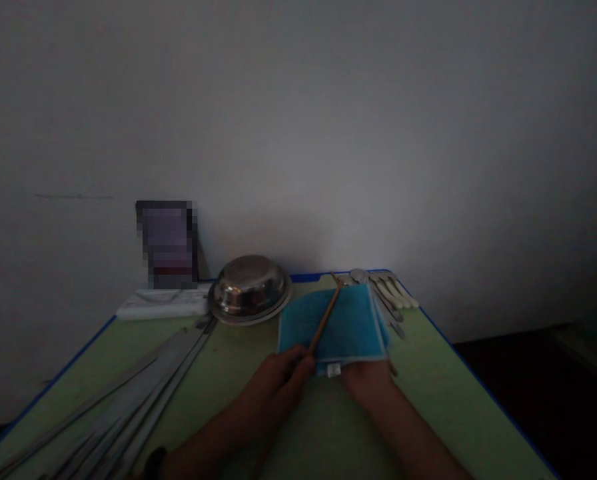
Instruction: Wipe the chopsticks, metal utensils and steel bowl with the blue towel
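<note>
The left hand [289, 377] grips a thin brown stick [324, 320] against a blue white-edged cloth [353, 328], the right hand [368, 381] beneath, its grip hidden.

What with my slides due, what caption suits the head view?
Left hand holding a thin brown stick, right hand under a blue cloth.

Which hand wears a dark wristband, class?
The left hand, holding the thin brown stick: it wears the band, while the right hand, partly under the blue cloth, shows none.
</note>
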### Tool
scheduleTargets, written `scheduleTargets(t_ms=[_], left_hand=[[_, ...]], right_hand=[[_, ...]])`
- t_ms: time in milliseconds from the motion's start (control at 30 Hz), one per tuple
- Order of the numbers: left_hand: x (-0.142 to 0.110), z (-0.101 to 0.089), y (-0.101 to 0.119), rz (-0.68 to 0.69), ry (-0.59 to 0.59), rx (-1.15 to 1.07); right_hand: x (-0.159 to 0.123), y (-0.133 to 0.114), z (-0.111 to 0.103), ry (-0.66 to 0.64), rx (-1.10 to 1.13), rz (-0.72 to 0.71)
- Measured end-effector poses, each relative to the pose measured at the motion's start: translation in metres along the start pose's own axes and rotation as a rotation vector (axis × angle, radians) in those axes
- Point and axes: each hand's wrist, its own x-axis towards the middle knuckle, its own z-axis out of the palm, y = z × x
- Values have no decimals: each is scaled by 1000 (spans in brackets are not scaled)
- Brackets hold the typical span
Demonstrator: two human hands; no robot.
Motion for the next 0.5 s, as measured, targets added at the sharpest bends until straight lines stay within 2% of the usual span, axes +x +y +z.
scheduleTargets(t_ms=[33,100,200,400,500], left_hand=[[0,0,0,1,8,-1],[-1,1,1,2,24,-1],[-2,3,2,-6,68,-14],[0,2,1,-61,180,-51],[1,0,1,-47,202,-28]], right_hand=[[3,-5,-1,-13,-1,19],[11,-16,-4,-119,-1,130],[19,-31,-8,-208,22,185],[28,-44,-9,-126,163,247],[31,-42,-10,-63,24,368]])
